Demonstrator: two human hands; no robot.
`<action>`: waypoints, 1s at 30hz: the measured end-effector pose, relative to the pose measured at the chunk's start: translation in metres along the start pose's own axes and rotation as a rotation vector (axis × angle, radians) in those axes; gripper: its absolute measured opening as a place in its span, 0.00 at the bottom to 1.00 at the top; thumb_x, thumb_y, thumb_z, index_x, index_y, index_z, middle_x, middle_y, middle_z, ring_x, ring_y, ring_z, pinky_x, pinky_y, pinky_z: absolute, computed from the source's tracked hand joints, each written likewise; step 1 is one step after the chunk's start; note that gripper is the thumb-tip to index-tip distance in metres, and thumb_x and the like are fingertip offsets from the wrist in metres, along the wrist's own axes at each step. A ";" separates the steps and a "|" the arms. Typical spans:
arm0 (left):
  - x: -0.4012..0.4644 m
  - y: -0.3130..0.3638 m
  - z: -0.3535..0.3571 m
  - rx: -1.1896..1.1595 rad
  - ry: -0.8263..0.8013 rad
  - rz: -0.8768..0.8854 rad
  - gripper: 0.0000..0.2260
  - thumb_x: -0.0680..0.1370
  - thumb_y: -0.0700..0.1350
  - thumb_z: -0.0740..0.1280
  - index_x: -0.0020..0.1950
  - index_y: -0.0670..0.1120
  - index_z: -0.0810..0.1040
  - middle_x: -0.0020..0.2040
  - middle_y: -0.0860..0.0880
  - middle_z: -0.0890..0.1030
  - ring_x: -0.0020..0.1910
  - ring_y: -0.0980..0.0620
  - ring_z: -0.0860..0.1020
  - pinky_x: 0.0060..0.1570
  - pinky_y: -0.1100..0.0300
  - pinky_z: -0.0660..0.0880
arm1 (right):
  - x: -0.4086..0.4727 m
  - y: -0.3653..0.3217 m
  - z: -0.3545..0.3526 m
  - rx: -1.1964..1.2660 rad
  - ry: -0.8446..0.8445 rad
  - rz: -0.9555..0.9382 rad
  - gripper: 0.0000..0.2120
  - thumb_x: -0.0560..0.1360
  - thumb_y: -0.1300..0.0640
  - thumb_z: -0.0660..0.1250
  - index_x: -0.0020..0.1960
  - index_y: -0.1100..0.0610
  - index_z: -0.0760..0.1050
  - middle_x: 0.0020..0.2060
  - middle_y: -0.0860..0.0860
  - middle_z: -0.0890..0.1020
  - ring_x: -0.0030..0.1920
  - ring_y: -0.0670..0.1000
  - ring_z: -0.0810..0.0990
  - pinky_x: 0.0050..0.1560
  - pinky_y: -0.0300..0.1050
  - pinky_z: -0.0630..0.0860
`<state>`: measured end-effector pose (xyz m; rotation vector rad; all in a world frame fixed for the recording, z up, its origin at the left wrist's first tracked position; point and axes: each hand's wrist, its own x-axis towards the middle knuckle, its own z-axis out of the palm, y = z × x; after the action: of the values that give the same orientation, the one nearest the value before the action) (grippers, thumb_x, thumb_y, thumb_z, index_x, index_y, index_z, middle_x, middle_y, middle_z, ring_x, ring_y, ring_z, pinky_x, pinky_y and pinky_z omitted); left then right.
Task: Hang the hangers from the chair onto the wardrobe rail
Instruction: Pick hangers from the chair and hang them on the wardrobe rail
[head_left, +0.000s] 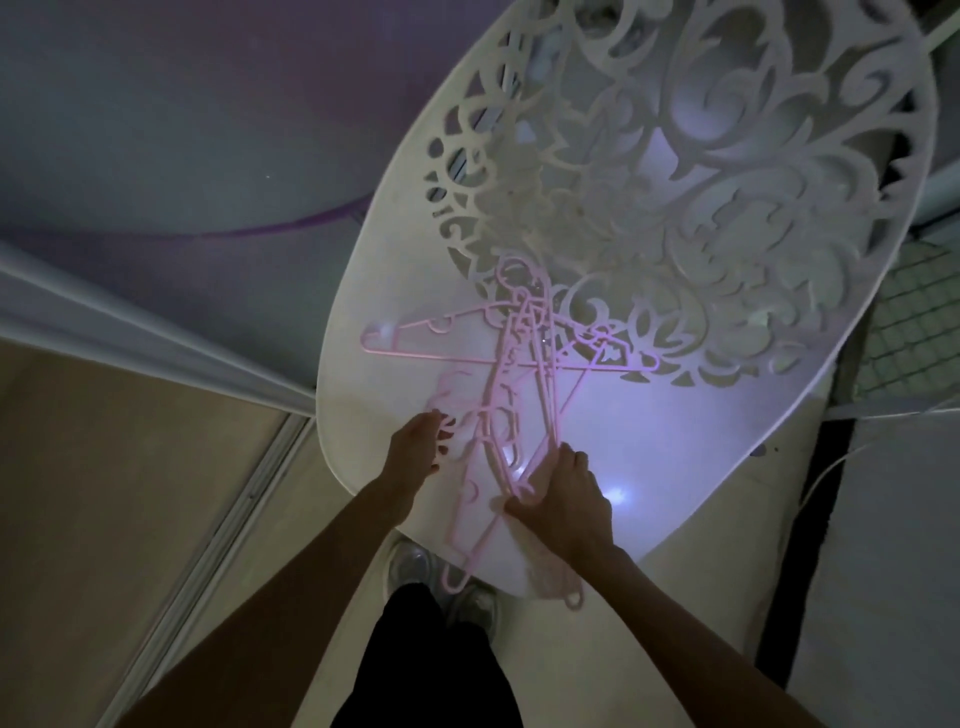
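Several pink plastic hangers (511, 364) lie in a crossed pile on the seat of a white chair (685, 436) with an ornate cut-out back. My right hand (563, 501) rests on the near end of the pile, fingers closed around the hanger bars there. My left hand (415, 449) is at the pile's left side, fingers spread and touching a hanger's edge without a clear grip. One hanger end sticks out past the seat's front edge. The wardrobe rail is not in view.
A wardrobe sliding-door track (244, 499) runs diagonally at the left beside a wooden panel (104, 493). My legs and shoes (441, 582) stand just before the chair. A wire mesh (914, 322) and a white cable (852, 462) lie at the right. The room is dim.
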<state>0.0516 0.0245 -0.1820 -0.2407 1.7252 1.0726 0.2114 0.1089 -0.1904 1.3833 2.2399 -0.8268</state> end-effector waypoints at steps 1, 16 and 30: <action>-0.002 0.001 -0.001 -0.022 -0.019 0.004 0.15 0.81 0.48 0.57 0.61 0.41 0.75 0.51 0.46 0.78 0.46 0.51 0.76 0.42 0.62 0.71 | 0.000 0.003 -0.001 0.020 -0.014 0.016 0.42 0.62 0.36 0.73 0.64 0.59 0.61 0.56 0.52 0.70 0.55 0.53 0.73 0.51 0.49 0.76; -0.061 0.039 -0.007 -0.058 -0.220 0.019 0.17 0.74 0.32 0.67 0.63 0.35 0.74 0.58 0.40 0.79 0.47 0.50 0.80 0.47 0.65 0.78 | -0.029 0.023 -0.067 0.760 -0.102 0.278 0.25 0.70 0.61 0.72 0.61 0.61 0.64 0.40 0.52 0.76 0.37 0.54 0.78 0.42 0.53 0.78; -0.256 0.106 -0.084 -0.118 -0.021 0.241 0.14 0.73 0.32 0.69 0.58 0.34 0.77 0.42 0.45 0.84 0.41 0.53 0.81 0.41 0.70 0.77 | -0.155 -0.026 -0.226 0.679 -0.373 0.078 0.16 0.61 0.49 0.66 0.43 0.58 0.70 0.31 0.51 0.65 0.27 0.47 0.61 0.26 0.36 0.60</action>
<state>0.0425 -0.0594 0.0950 -0.0958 1.7039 1.3501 0.2541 0.1435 0.0790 1.4069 1.6682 -1.7575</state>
